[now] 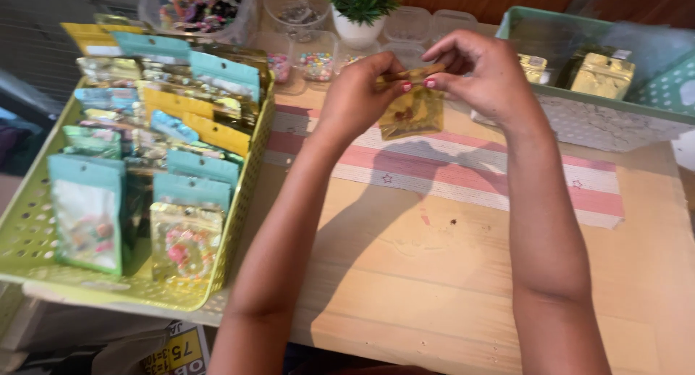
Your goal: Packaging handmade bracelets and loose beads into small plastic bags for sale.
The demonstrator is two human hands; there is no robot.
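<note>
Both hands are raised over the far part of a wooden table (pixel 449 274), pinching the top edge of a small gold see-through pouch (pixel 414 113). My left hand (pixel 360 93) grips the pouch's top left corner. My right hand (pixel 478 67) pinches its top right, fingers curled over the strip. The pouch hangs down between them with small dark bits inside. A pink and white striped cloth (pixel 507 176) lies under the hands.
A yellow-green perforated basket (pixel 29 234) at the left holds several teal, yellow and gold pouches. A teal bin (pixel 579 100) at the right back holds gold pouches (pixel 602 74). Clear bead tubs (pixel 316 60) and a small potted plant (pixel 360 17) stand behind.
</note>
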